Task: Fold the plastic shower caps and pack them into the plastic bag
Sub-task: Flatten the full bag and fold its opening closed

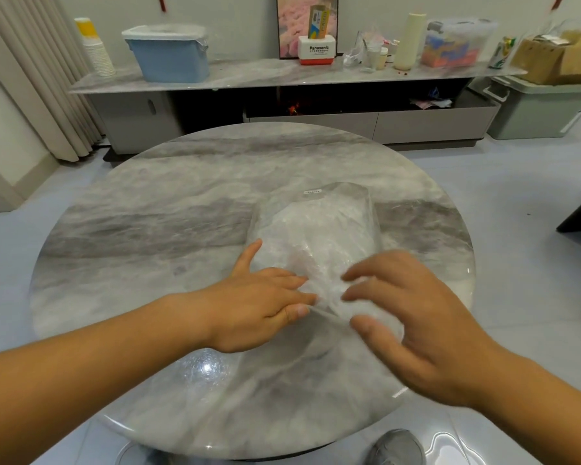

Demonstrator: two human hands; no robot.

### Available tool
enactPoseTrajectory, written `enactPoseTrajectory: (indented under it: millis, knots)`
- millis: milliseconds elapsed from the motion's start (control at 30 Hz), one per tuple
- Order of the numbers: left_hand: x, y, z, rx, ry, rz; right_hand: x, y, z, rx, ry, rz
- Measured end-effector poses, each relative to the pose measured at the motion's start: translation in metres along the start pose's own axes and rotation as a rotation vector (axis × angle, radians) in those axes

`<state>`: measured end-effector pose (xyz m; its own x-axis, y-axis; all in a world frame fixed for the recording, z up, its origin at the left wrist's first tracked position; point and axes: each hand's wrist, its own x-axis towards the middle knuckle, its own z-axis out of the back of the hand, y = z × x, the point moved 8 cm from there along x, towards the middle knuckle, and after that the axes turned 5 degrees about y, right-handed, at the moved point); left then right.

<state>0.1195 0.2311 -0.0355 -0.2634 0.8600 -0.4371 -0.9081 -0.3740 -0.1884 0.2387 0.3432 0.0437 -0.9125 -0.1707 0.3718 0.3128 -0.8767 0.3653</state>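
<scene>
Right hand (416, 317) blurred, fingers (366, 271) spread on plastic bag (319, 223) mouth; left hand (262, 307) pinches its edge.

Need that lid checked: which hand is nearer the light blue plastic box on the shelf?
Left. The left hand, on the clear plastic bag, sits right of and in front of the light blue plastic box; the right hand is farther right.
</scene>
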Motion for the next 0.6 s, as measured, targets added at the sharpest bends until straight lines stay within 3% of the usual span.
enactPoseTrajectory:
  millis: [67, 233, 367, 600]
  knots:
    - [-0.001, -0.005, -0.002, 0.020, 0.007, 0.007, 0.015, -0.008, 0.001, 0.057, 0.031, -0.047]
    - [-0.005, -0.012, -0.002, -0.005, -0.041, -0.004, 0.027, -0.041, -0.040, 0.204, 0.392, -0.208]
    - [-0.011, -0.007, 0.000, 0.056, -0.131, 0.016, 0.017, -0.048, -0.051, 0.300, 0.454, -0.263]
    - [-0.020, -0.011, 0.013, 0.203, -0.547, -0.057, 0.011, -0.054, -0.063, 0.328, 0.478, -0.314]
